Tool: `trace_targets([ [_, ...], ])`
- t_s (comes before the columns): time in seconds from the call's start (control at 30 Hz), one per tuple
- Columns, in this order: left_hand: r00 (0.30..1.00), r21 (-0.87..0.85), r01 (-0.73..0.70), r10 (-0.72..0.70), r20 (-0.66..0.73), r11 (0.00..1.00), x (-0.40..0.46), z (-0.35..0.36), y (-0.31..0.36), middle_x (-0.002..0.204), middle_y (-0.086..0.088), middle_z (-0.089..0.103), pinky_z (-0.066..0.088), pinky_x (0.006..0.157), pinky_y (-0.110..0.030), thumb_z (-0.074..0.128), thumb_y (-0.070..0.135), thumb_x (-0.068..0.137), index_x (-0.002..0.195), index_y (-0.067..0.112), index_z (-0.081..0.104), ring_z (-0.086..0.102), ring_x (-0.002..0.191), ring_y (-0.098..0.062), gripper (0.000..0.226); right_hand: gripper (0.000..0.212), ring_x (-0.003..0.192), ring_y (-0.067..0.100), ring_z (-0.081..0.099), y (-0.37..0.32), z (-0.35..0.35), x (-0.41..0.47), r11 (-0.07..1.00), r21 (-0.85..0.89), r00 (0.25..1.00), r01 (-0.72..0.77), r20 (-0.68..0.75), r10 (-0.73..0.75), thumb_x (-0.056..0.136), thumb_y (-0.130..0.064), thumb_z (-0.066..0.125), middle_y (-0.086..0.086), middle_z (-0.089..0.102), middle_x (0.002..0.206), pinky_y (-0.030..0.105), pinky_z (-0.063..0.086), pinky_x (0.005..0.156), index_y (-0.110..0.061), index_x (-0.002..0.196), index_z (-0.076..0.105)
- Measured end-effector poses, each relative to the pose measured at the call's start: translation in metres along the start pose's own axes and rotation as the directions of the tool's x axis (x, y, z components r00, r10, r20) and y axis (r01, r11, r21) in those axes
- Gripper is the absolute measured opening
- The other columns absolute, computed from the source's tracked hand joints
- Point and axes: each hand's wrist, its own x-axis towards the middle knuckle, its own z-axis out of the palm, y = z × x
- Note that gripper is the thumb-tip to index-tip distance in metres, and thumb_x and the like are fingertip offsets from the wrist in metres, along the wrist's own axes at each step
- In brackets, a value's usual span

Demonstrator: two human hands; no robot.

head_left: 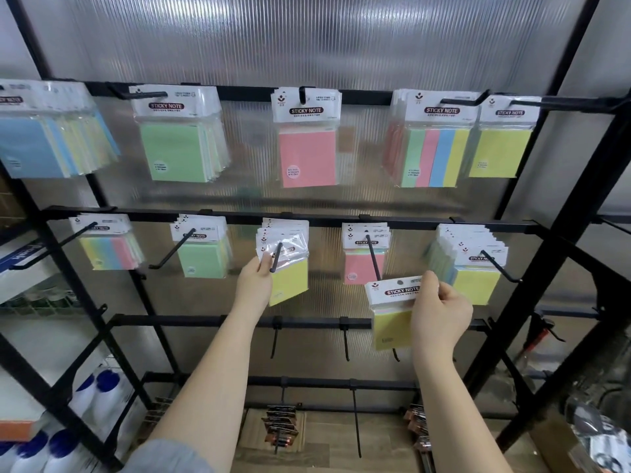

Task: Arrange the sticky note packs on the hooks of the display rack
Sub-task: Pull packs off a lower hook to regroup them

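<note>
left hand: grasps yellow pack on middle hook, at its 3 o'clock
right hand: pinches loose yellow pack, at its 9 o'clock

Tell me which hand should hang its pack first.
Probably the left hand: its yellow sticky note pack already sits at the black metal hook's tip. The right hand's yellow pack hangs below any hook.
</note>
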Motion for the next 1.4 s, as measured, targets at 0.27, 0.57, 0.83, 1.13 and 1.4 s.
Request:
trace_targets([
  [0.27,0.979,0.125,-0.161,0.174,-0.104,0.979,-0.016,-0.016,0.003,0.073,0.005,0.051,0.033,0.058,-0.022,0.032,0.031,0.102,0.085,0.009,0.053,0.044,0.067,-0.008,0.035,0.045,0.052,0.011,0.017,-0.005,-0.003,0.007,0.998,0.027,0.994,-0.051,0.094,0.048,0.094,-0.022,0.048,0.001,0.021,0.057,0.027,0.017,0.05,-0.017,0.057,0.023],
  [0.57,0.941,0.244,-0.287,0.32,-0.106,0.926,-0.044,-0.045,0.009,0.062,-0.006,0.05,0.03,0.059,-0.03,0.038,0.03,0.1,0.072,0.001,0.047,0.041,0.059,-0.016,0.042,0.058,0.044,0.013,0.023,-0.017,-0.003,0.013,0.959,0.189,0.945,-0.211,0.288,0.152,0.097,-0.048,0.045,-0.006,0.027,0.048,0.023,0.018,0.045,-0.023,0.046,0.034],
  [0.83,0.923,0.279,-0.329,0.369,-0.107,0.902,-0.05,-0.044,0.046,0.065,-0.014,0.042,0.024,0.056,-0.031,0.036,0.032,0.101,0.072,-0.002,0.042,0.033,0.059,-0.015,0.044,0.046,0.049,0.015,0.033,-0.035,-0.011,0.01,0.942,0.197,0.905,-0.271,0.385,0.18,0.097,-0.046,0.047,-0.001,0.036,0.055,0.025,0.026,0.05,-0.019,0.06,0.051],
  [1.13,0.919,0.362,-0.37,0.395,0.008,0.855,-0.053,0.014,0.084,0.057,0.001,0.039,0.025,0.054,-0.031,0.035,0.032,0.101,0.062,0.012,0.032,0.035,0.055,-0.017,0.043,0.026,0.049,0.011,0.043,-0.051,-0.052,0.05,0.899,0.306,0.926,-0.314,0.308,0.218,0.094,-0.018,0.051,-0.011,0.052,0.048,0.014,0.034,0.042,-0.017,0.069,0.056],
  [1.4,0.927,0.321,-0.358,0.374,0.012,0.877,-0.065,0.09,0.112,0.059,0.0,0.034,0.02,0.052,-0.031,0.035,0.028,0.1,0.062,0.013,0.029,0.03,0.055,-0.016,0.042,0.029,0.074,0.017,0.059,-0.057,-0.107,0.095,0.975,0.22,0.944,0.04,0.312,-0.109,0.093,-0.041,0.057,-0.006,0.071,0.079,0.036,0.045,0.071,-0.024,0.077,0.074],
])
